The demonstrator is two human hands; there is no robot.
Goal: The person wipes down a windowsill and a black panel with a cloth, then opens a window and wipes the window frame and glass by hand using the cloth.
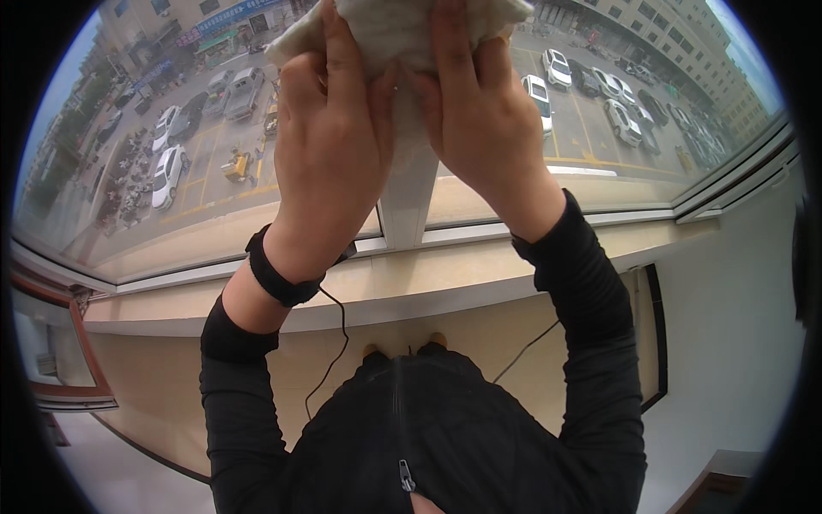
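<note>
A pale, folded cloth (401, 32) is stretched between my two raised hands at the top of the view. My left hand (331, 128) grips its left part, with the index finger lying over the fabric. On the other side, my right hand (485, 109) holds it the same way, and the two thumbs nearly meet below its lower edge. Both hands are in front of the white window mullion (406, 186), between two glass panes. Whether the cloth touches the frame is hidden. A black strap (279, 273) circles my left wrist.
Below the window runs a beige sill (443, 276). An open casement with a brown frame (74, 347) stands at the left. A black cable (343, 347) hangs from my left wrist and a thinner cable (526, 350) shows near my right arm. Parked cars (623, 122) are outside, beyond the glass.
</note>
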